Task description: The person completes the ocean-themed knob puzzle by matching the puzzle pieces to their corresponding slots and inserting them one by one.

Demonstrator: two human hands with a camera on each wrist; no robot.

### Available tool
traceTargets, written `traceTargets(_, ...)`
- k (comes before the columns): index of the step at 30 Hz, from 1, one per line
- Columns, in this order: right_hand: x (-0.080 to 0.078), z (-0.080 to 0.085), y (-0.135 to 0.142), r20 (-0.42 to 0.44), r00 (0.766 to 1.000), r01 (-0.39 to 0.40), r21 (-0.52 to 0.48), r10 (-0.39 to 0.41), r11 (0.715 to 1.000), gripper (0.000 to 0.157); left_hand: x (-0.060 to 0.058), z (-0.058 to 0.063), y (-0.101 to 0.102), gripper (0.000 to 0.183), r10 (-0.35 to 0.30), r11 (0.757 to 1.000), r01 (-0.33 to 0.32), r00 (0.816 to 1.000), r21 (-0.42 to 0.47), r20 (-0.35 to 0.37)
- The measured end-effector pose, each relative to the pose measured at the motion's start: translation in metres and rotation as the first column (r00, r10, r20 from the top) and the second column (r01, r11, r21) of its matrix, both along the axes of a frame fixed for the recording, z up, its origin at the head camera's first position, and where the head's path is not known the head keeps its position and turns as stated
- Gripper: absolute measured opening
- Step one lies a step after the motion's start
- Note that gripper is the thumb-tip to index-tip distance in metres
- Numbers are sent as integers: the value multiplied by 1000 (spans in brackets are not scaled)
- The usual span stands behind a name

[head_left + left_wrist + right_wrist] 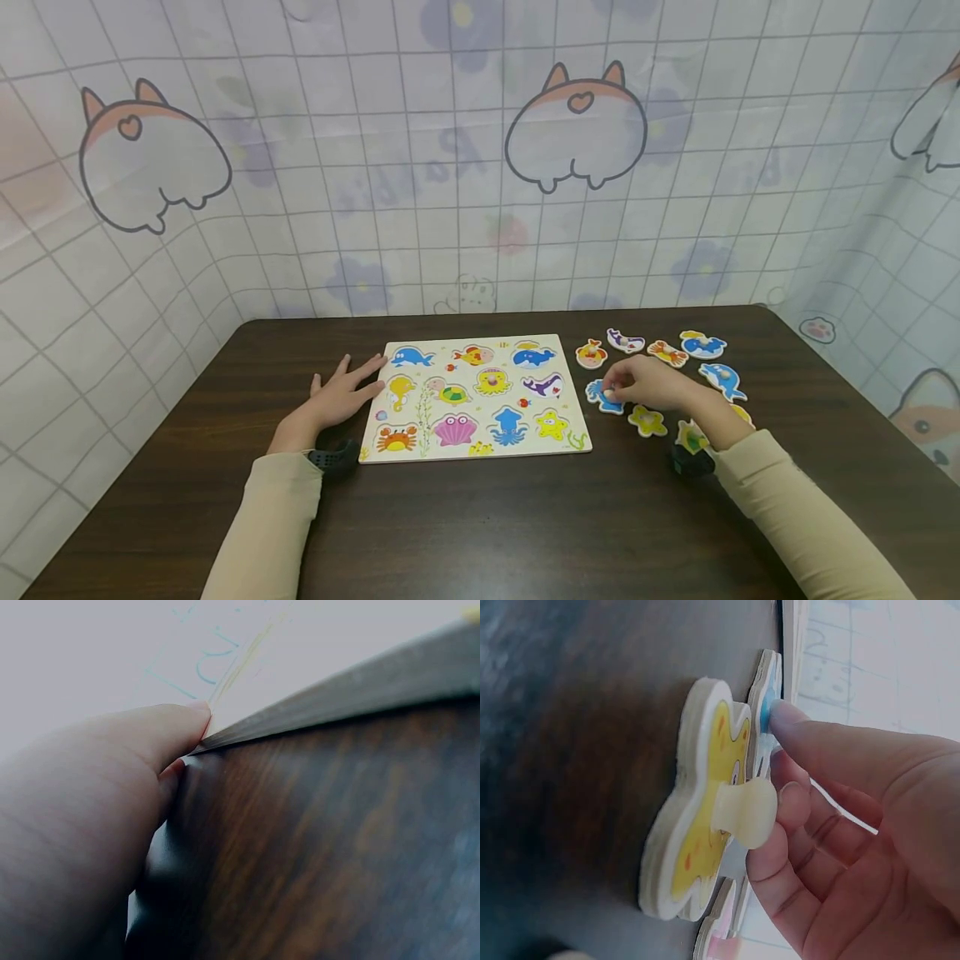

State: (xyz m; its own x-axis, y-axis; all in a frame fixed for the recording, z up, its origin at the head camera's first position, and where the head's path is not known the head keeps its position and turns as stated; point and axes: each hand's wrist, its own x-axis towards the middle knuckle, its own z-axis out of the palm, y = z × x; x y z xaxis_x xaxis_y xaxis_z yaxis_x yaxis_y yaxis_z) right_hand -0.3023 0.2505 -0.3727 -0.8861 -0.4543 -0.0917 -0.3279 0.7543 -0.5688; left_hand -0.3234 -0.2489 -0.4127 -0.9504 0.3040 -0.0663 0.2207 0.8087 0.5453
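A wooden puzzle board (480, 408) with sea-animal pictures lies on the table. Along its left edge rests my left hand (341, 396), fingers spread and straight, the fingertips touching the board; the left wrist view shows the thumb (176, 731) against the board's edge. My right hand (648, 383) is just beyond the board's right side. Its thumb and fingers pinch a blue squid puzzle piece (611, 407) at the knob, which they mostly hide. A yellow starfish piece (697, 825) with a pale knob stands close beside those fingers in the right wrist view.
More knobbed pieces lie around the right hand: a yellow-red fish (592, 355), a purple-white piece (626, 341), an orange crab (667, 353), a blue whale (703, 345), a blue dolphin (723, 381). A green-yellow piece (692, 436) is partly under the right wrist. Patterned cloth walls (480, 250) border the table.
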Motion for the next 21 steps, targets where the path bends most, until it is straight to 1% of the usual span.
traceTargets(7,1,1,-2,-36,999,25,21,-25,999,15,1,2,1,67,2,1000,-2,1000,-3,-1)
traceTargets(15,0,3,-6,-103,993,56,-26,-58,998,13,1,1,1,67,7,1000,-7,1000,-1,0)
traceTargets(21,4,6,-14,-144,988,50,-62,-59,997,14,0,1,1,67,3,1000,-3,1000,-5,2)
